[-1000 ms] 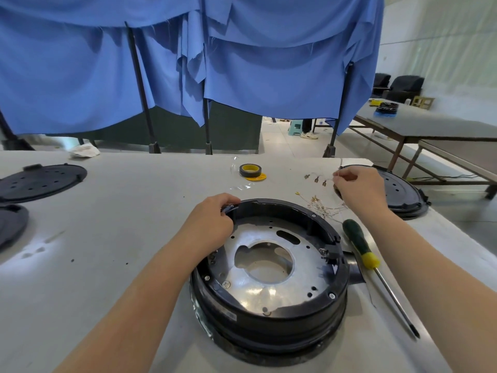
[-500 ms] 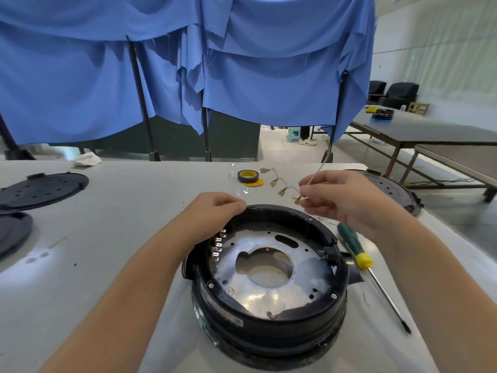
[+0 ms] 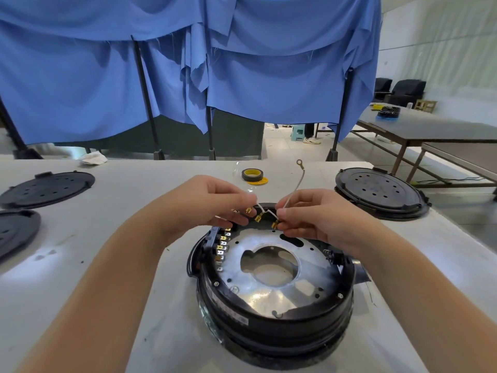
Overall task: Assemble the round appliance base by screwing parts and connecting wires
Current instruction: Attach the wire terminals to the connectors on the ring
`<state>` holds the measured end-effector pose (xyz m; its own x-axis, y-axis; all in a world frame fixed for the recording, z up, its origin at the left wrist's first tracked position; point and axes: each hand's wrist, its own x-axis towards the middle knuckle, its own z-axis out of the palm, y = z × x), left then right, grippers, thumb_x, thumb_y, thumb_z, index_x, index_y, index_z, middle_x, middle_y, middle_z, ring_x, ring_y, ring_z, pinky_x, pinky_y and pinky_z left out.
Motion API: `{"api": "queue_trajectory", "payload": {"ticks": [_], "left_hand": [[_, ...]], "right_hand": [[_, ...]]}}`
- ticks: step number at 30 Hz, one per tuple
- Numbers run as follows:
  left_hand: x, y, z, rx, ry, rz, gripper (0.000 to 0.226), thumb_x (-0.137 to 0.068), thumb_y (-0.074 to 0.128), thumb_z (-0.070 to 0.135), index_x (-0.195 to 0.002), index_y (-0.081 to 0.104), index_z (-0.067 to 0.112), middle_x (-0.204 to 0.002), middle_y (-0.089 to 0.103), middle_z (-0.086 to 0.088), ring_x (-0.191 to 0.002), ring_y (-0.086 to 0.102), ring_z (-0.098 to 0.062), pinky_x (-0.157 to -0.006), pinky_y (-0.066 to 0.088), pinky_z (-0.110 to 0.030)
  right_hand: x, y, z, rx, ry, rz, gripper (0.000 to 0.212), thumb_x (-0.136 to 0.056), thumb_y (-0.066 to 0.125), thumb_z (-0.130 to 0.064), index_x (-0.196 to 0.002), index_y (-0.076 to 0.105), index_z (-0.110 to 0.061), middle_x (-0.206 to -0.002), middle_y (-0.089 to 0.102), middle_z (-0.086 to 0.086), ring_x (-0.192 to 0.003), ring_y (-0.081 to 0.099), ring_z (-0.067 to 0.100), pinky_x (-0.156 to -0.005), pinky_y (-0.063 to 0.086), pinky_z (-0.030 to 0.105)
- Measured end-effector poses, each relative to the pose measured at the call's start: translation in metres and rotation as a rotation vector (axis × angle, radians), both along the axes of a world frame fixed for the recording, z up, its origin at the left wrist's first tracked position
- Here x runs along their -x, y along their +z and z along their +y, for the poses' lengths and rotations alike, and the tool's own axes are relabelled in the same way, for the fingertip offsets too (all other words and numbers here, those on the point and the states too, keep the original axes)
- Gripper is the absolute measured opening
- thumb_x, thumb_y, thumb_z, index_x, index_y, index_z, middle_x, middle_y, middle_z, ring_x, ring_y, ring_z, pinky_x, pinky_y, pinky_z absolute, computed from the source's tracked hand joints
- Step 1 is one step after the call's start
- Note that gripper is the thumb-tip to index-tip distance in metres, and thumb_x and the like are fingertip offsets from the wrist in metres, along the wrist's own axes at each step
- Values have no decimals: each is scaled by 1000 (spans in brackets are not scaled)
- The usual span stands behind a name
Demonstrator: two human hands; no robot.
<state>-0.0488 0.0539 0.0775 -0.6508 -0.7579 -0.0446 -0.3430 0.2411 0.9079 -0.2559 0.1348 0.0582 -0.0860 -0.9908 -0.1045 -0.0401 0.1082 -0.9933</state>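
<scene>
The label on the black base point(image 3: 274, 323) seems printed, but nothing is legible

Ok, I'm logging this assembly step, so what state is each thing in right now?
Round base: upright on the table, top open, metal plate exposed.
Wire harness: lifted above the base, held between both hands.
Left hand: fingers pinching one harness end.
Right hand: pinching the other end.
Terminal row: no wires attached.
Tape roll: lying flat.
</scene>
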Motion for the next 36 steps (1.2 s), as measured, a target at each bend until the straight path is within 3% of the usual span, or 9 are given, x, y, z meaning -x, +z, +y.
{"api": "queue_trajectory", "payload": {"ticks": [5,15,21,25,32,36], "left_hand": [[-2,-2,-1,21,43,-29,11,-86,70,19,-94,77,16,-87,77,0,-82,74,-14,-72,58,-18],[-3,-2,-2,-6,-20,-11,12,-85,71,23,-94,78,22,-91,77,1,-85,73,-13,-76,57,-18],[-1,-4,-1,-4,21,-11,15,-86,69,31,-95,77,23,-89,77,3,-84,73,-13,-86,54,-29],[2,-6,-2,34,72,-8,14,-87,68,31,-95,77,25,-87,77,7,-81,73,-9,-80,53,-26],[2,-8,-5,115,150,-19,13,-87,68,32,-91,78,24,-82,76,10,-76,72,-6,-85,55,-30],[5,-15,-8,166,207,75,12,-89,67,29,-89,77,24,-80,76,9,-73,72,-6,-77,56,-25]], "right_hand": [[0,-2,-2,-15,20,10,3,-81,72,-10,-84,72,-9,-79,74,11,-74,73,19,-60,57,21],[1,-8,-5,-33,10,59,10,-83,71,-11,-91,70,-5,-84,75,14,-76,74,21,-58,56,20],[2,-5,-2,-36,21,52,11,-84,70,-12,-92,69,-4,-85,75,14,-75,74,21,-58,55,19],[4,-3,0,-41,-5,70,14,-84,70,-13,-94,69,-4,-88,75,14,-75,73,20,-59,56,20],[15,11,3,9,-37,200,26,-72,77,-23,-95,71,-13,-84,75,5,-67,70,11,-58,54,18],[33,15,4,42,-79,379,19,-76,77,-24,-94,71,-22,-80,75,-1,-70,71,10,-59,53,15]]}}
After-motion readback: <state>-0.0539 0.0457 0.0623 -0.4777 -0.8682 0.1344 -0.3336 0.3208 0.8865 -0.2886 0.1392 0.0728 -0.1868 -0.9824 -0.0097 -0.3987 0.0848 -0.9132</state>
